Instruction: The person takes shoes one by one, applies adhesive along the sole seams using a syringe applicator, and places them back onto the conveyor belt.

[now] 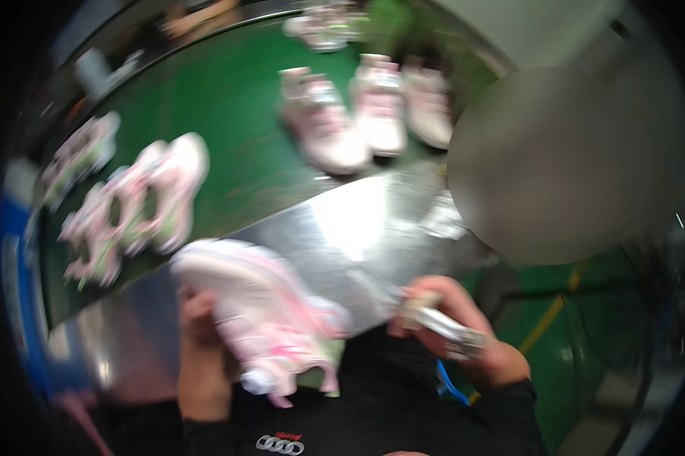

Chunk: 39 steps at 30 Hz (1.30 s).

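Note:
My left hand is closed on the toe end of a white and pink sneaker, held tilted above the metal table edge with its collar toward me. To the right, my right hand closes around a slim whitish tool with a beige part near the fingers. Motion blur hides what kind of tool it is. A thin pale streak runs from these fingers toward the sneaker, and the tool and sneaker are apart.
A shiny metal work surface borders a green belt. Several pink and white sneakers stand at the left, and three more at the far side. Crumpled pale material lies at right. A large grey round blur covers the right side.

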### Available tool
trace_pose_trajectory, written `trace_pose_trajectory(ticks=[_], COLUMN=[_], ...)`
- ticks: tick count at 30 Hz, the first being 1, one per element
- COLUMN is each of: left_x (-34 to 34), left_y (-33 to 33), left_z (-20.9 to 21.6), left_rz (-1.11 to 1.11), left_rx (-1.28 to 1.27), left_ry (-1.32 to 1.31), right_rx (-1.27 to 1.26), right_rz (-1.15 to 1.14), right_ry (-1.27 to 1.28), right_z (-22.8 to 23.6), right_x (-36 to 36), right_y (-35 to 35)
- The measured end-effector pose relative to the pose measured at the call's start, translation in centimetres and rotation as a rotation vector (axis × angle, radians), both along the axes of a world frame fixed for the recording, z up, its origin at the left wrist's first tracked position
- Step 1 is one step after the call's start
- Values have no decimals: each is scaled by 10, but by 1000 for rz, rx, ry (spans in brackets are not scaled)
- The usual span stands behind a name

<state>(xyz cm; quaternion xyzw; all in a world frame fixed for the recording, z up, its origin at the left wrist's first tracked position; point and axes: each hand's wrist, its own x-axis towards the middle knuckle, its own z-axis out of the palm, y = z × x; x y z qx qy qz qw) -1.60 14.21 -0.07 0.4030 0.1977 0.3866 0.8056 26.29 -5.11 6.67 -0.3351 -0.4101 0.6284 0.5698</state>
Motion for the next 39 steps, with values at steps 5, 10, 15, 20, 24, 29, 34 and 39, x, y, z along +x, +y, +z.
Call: trace_pose_trajectory(ticks=[5, 10, 15, 20, 24, 29, 34, 39], left_x=[23, 16, 11, 13, 12, 11, 10, 10], left_y=[-9, -10, -10, -13, -16, -16, -15, -17], left_z=[8, 15, 14, 19, 21, 22, 23, 27], left_rz=[1, -62, -50, -80, -92, -78, -92, -74], left_rx=[99, 186, 358, 355, 357, 384, 358, 289], left_ry=[-109, -177, -112, -150, -156, -137, -167, -158], right_rx=[286, 311, 272, 210, 89, 91, 105, 87], right_rz=[79, 192, 285, 299, 203, 136, 128, 92], right_ry=[282, 355, 311, 287, 242, 191, 135, 144], right_z=[5, 28, 30, 37, 44, 48, 49, 46], right_x=[-7, -37, -46, -48, -57, -61, -57, -55], right_y=[23, 47, 59, 57, 57, 59, 58, 55])
